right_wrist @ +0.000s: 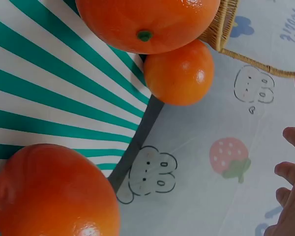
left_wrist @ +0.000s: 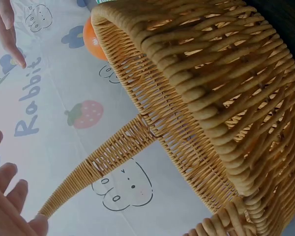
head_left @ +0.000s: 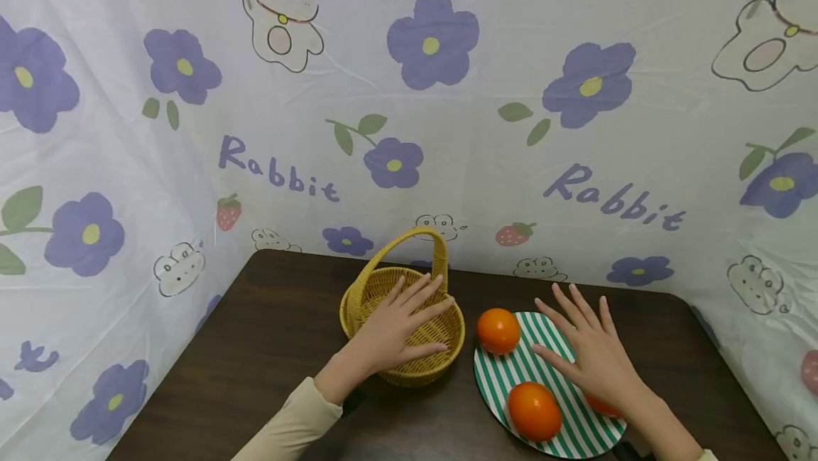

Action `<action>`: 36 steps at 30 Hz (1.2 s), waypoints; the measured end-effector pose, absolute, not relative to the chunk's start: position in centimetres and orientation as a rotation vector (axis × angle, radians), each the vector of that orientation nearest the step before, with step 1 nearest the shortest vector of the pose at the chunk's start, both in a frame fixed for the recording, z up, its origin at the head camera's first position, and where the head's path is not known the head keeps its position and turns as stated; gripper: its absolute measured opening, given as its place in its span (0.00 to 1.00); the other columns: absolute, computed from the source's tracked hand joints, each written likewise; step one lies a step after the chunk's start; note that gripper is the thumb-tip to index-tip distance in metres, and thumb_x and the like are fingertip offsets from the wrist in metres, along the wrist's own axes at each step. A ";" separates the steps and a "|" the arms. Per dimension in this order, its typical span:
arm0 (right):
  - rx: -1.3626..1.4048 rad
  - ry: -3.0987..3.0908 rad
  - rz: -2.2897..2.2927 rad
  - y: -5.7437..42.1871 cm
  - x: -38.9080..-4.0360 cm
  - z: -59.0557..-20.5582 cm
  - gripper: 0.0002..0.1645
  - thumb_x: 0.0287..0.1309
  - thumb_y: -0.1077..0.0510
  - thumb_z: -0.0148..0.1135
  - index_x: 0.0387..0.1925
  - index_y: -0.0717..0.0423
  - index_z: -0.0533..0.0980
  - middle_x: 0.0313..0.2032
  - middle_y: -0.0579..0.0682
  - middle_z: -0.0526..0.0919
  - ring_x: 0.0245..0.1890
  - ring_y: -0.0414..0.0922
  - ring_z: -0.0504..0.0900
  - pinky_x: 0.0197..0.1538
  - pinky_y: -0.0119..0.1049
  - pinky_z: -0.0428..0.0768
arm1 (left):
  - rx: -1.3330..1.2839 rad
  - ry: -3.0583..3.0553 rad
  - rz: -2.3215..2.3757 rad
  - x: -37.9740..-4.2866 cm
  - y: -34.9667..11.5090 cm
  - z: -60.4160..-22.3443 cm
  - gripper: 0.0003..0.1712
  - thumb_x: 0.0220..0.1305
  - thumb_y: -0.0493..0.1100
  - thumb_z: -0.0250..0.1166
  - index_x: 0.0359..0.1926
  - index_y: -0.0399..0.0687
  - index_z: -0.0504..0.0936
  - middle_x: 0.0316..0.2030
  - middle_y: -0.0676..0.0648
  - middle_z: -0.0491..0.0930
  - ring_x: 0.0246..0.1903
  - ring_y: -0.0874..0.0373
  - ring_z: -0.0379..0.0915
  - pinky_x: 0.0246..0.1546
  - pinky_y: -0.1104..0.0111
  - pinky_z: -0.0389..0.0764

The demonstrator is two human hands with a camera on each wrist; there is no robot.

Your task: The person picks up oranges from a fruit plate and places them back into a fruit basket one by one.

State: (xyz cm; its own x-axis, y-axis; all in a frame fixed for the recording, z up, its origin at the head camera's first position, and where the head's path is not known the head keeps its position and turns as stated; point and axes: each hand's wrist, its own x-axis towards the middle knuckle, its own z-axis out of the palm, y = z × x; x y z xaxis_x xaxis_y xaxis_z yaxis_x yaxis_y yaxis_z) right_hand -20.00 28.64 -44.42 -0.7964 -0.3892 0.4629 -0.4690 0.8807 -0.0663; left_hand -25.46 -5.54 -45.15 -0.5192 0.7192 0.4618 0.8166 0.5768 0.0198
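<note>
A yellow wicker basket [head_left: 418, 378] with an arched handle stands on the dark table. Over its opening my left hand [head_left: 396, 329] is spread with straight fingers, gripping nothing. To the right lies a round plate [head_left: 492, 383] with green and white stripes. Several oranges rest on it: one orange [head_left: 498, 331] at the far left rim, another orange [head_left: 534, 411] near the front, and a third [head_left: 601, 404] mostly hidden under my right hand [head_left: 591, 351]. That hand hovers over the plate's right side, fingers spread, holding nothing. The right wrist view shows the oranges [right_wrist: 179, 73] close up.
The dark brown table [head_left: 255, 361] extends left of the basket. Behind and at both sides hangs a white cloth [head_left: 473, 127] printed with purple flowers, rabbits and strawberries. The basket's handle [head_left: 441, 255] rises above its rim.
</note>
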 end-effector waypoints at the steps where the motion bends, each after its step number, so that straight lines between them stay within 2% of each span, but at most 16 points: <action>1: 0.617 -2.604 0.259 28.7 -19.9 -44.5 0.44 0.51 0.38 0.63 0.68 0.44 0.61 0.72 0.52 0.50 0.73 0.49 0.38 0.68 0.58 0.29 | -1.242 -2.390 -0.330 -25.4 -5.6 -45.1 0.39 0.62 0.67 0.51 0.70 0.59 0.59 0.73 0.50 0.43 0.71 0.50 0.43 0.68 0.47 0.46; 7: 0.544 -2.601 0.333 29.0 -19.3 -44.4 0.44 0.51 0.41 0.65 0.68 0.43 0.60 0.71 0.53 0.51 0.72 0.50 0.39 0.68 0.58 0.29 | -1.249 -2.280 -0.351 -24.9 -6.3 -44.9 0.37 0.63 0.65 0.51 0.69 0.56 0.61 0.72 0.49 0.47 0.70 0.51 0.45 0.68 0.49 0.49; 11: 0.499 -2.595 0.378 29.2 -18.9 -44.7 0.44 0.51 0.41 0.65 0.68 0.41 0.60 0.70 0.55 0.53 0.72 0.51 0.40 0.68 0.60 0.30 | -1.236 -2.217 -0.382 -24.5 -6.9 -44.8 0.36 0.62 0.62 0.56 0.67 0.56 0.64 0.71 0.48 0.50 0.69 0.50 0.48 0.69 0.51 0.47; 21: 0.422 -2.617 0.446 30.2 -18.0 -46.0 0.46 0.50 0.41 0.65 0.69 0.39 0.57 0.71 0.53 0.49 0.72 0.56 0.42 0.66 0.64 0.30 | -1.125 -2.173 -0.407 -23.5 -8.5 -45.0 0.35 0.58 0.59 0.61 0.66 0.55 0.67 0.68 0.44 0.58 0.69 0.49 0.50 0.68 0.47 0.46; 30: 0.355 -2.612 0.459 30.9 -17.5 -46.8 0.48 0.49 0.41 0.66 0.70 0.41 0.57 0.71 0.56 0.51 0.72 0.55 0.41 0.65 0.65 0.29 | -1.055 -2.138 -0.458 -22.9 -9.7 -45.8 0.35 0.61 0.59 0.58 0.66 0.52 0.66 0.70 0.43 0.54 0.69 0.46 0.47 0.65 0.43 0.47; 33: 0.333 -2.617 0.464 31.2 -17.3 -47.0 0.48 0.50 0.41 0.66 0.70 0.42 0.57 0.71 0.58 0.51 0.72 0.56 0.41 0.65 0.64 0.28 | -1.029 -2.122 -0.485 -22.8 -10.1 -46.3 0.34 0.63 0.60 0.56 0.66 0.50 0.67 0.69 0.41 0.55 0.68 0.43 0.48 0.66 0.45 0.48; 36: 0.314 -2.622 0.472 31.4 -17.2 -47.2 0.48 0.50 0.41 0.66 0.70 0.42 0.57 0.70 0.60 0.52 0.71 0.58 0.42 0.65 0.64 0.28 | -0.991 -2.115 -0.522 -22.8 -10.5 -46.6 0.36 0.62 0.60 0.58 0.66 0.49 0.66 0.69 0.40 0.55 0.68 0.41 0.49 0.68 0.49 0.47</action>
State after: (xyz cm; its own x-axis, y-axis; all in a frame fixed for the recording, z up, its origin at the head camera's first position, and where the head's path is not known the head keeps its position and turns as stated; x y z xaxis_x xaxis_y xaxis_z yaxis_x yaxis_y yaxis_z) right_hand -17.21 31.42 -47.22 -0.8703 -0.1390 0.4724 -0.2950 0.9153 -0.2742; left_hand -22.75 -10.55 -46.60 -0.4359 0.4859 0.7576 0.7824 0.6206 0.0521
